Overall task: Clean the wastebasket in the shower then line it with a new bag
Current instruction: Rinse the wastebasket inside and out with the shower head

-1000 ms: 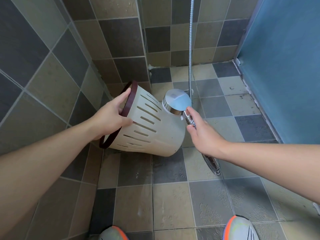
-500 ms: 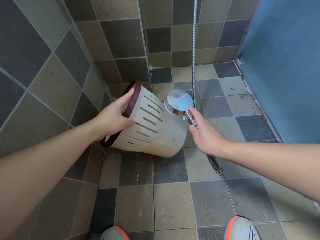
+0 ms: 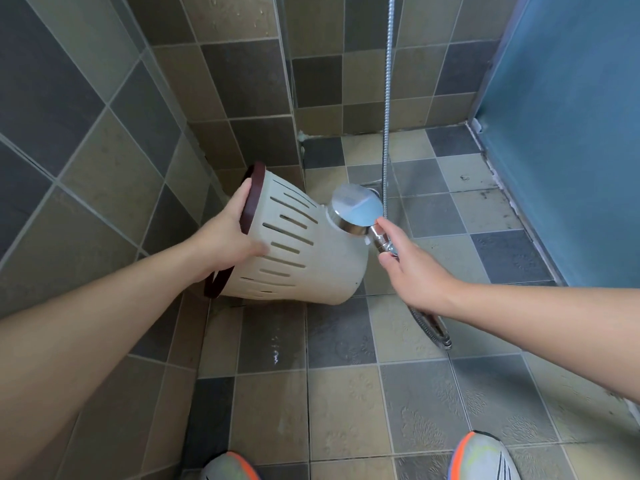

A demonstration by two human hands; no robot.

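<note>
Down in the tiled shower corner, I have the wastebasket tipped on its side, lifted off the floor or barely touching it; I cannot tell which. Its long axis runs from the dark rim at the left wall to the closed base pointing right and toward me. My left hand is clamped on that rim, fingers over the edge, thumb on the slotted side. My right hand is wrapped around the handle of the shower head, whose hose rises up the back wall. The spray face sits just beside the basket's outer wall near the base, tilted partly up, and I see no water running. As I judge it, the opening faces away from the shower head, toward the wall, so rinsing inside means either my left hand turning the mouth rightward or my right hand carrying the head around to the rim.
</note>
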